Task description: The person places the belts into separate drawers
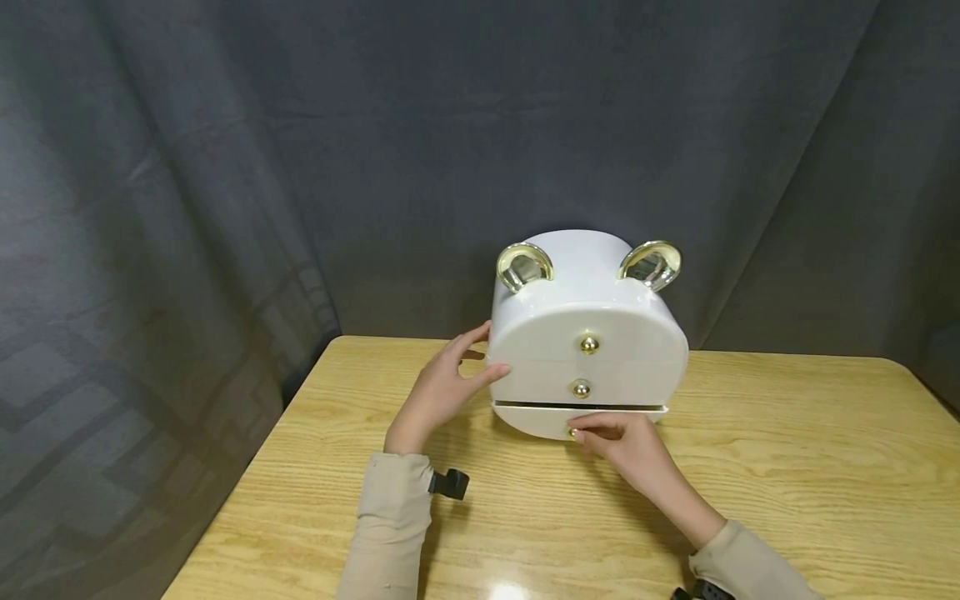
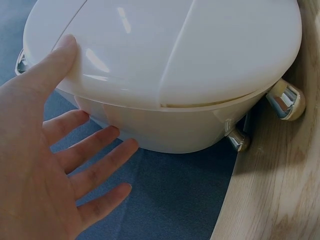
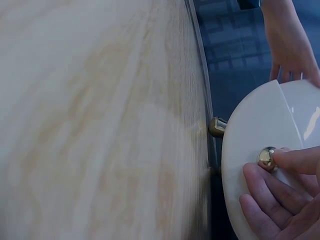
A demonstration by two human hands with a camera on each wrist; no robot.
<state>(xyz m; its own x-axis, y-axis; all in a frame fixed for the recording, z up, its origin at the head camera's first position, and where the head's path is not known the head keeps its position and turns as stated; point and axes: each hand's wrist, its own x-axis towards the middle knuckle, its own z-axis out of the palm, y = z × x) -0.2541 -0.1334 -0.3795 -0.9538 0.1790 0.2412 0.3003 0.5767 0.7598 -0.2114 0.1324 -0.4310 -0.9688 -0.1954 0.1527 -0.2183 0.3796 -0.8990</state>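
A white rounded storage box (image 1: 540, 354) with two gold ears and gold knobs stands on the wooden table. Its bottom drawer (image 1: 528, 420) is pulled out a little, leaving a dark gap above it. With thumb and fingertips, my right hand (image 1: 637, 454) pinches the small gold drawer knob (image 3: 266, 158) on that drawer. My left hand (image 1: 442, 383) steadies the box at its left side, thumb against the front and the other fingers spread along the side. In the left wrist view, the fingers of my left hand (image 2: 45, 155) look fairly straight.
Two upper drawers show a gold knob (image 1: 589, 343) and another gold knob (image 1: 581, 388). The gold ears (image 1: 523, 265) stick out from the top. A dark grey curtain (image 1: 420, 167) hangs behind the wood-grain table (image 1: 810, 467) and along its left side.
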